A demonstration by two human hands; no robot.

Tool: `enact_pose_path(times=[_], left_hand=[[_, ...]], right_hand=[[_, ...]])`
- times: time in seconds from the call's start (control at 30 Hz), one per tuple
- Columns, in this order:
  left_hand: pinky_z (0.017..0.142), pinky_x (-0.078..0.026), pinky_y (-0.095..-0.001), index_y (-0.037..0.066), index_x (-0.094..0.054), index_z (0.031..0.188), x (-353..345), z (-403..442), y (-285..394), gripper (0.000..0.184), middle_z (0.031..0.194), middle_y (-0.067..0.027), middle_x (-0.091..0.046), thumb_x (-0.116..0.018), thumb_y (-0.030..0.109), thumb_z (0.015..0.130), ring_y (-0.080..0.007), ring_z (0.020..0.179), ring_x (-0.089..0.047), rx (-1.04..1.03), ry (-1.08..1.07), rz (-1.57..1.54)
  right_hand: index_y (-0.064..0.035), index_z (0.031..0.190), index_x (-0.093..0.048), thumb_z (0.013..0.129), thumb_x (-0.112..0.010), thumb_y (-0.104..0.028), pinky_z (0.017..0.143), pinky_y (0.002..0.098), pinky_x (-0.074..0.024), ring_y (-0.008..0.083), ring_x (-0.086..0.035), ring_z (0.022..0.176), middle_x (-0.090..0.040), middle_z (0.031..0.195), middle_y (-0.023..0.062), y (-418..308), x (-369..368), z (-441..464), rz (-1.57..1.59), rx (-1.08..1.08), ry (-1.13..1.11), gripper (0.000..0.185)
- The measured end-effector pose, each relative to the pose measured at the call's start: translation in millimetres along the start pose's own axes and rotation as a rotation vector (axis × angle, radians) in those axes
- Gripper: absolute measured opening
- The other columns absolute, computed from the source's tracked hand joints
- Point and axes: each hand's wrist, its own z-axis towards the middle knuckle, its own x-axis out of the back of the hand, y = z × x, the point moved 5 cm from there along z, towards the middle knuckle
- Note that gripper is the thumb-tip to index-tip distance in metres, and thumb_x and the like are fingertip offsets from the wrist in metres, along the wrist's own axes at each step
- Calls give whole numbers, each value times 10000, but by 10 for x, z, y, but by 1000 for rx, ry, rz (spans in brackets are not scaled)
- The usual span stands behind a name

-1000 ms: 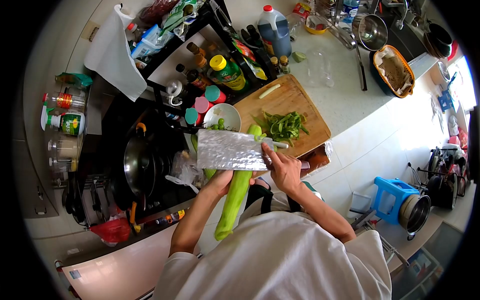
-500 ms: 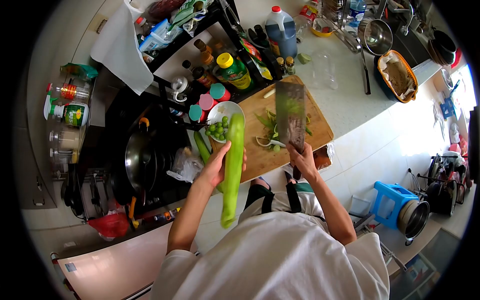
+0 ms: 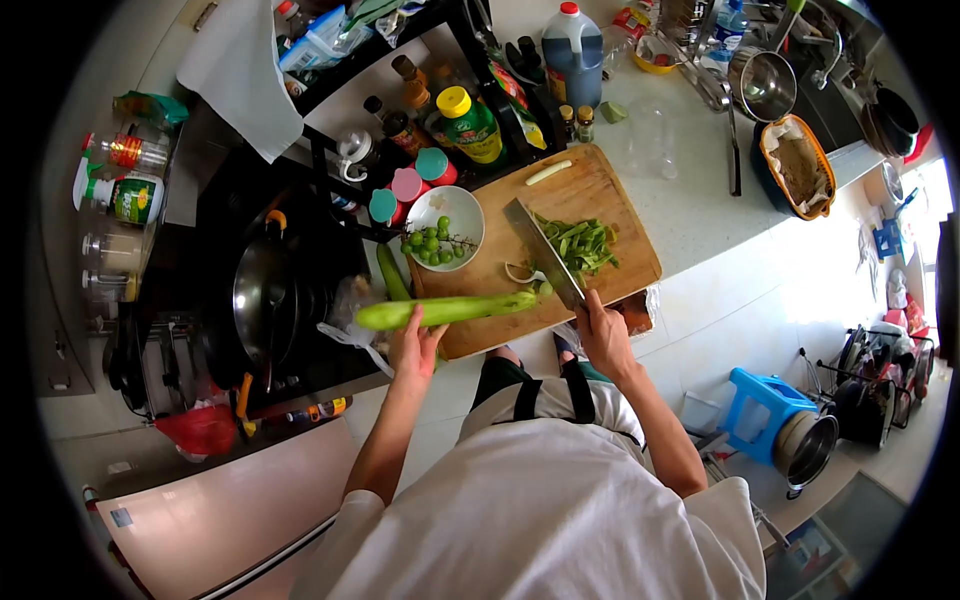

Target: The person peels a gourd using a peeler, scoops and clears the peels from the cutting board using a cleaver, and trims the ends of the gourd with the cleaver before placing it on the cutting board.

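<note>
A long, pale green peeled gourd (image 3: 450, 308) lies level across the near left part of the wooden cutting board (image 3: 625, 215). My left hand (image 3: 412, 348) grips it near its left end from below. My right hand (image 3: 603, 335) is closed round the handle of a cleaver (image 3: 545, 252), whose blade slants over the board. Right beside the blade is a heap of green peelings (image 3: 585, 245). A white-handled peeler (image 3: 522, 273) sits left of the blade, close to the gourd's right end. Behind my left hand, a second green gourd (image 3: 393, 272) is partly hidden.
A white bowl (image 3: 472, 215) holds green grapes (image 3: 435, 240). A peeled white piece (image 3: 548, 172) lies at the board's far edge. Lidded jars (image 3: 435, 165) and bottles stand behind. On the left is a stove with a wok (image 3: 262, 300); a plastic bag (image 3: 352, 310) lies beside it.
The gourd has swung from upright to level and come down to the board. My right hand has lowered the cleaver. The scattered peelings are now heaped to the right of its blade.
</note>
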Motion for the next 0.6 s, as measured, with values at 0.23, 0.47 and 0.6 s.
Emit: enact_pose_path(times=[0.23,0.47,0.6], left_hand=[[937,-498,-569,80,-492,1200,689,-89,-565,378,1184,-79,-525,-676,97,870,-255,1167,-496,113,174,-278],[1095,-296,-593,18,-509,1197,291,-803,-397,438,1328,-135,-469,-644,301,892,-324,1304,-387,-12,-245,-410],[1138,-181,-579,-35,-506,1193,140,-1192,-193,704,1447,-199,-358,-519,593,875,-366,1378,-277,75,-481,-521]], right_hand=[[-66,1135,-492,896,-514,-113,562,510,-456,415,-599,649,-610,709,206,-137,-100,-61,-162,120,-120,245],[-146,1173,-582,813,-568,-101,531,453,-462,346,-622,629,-644,744,134,-212,-334,-160,-290,221,-192,363],[-164,1209,-593,792,-555,-117,527,463,-470,332,-628,625,-630,750,110,-246,-440,-270,-311,217,-190,421]])
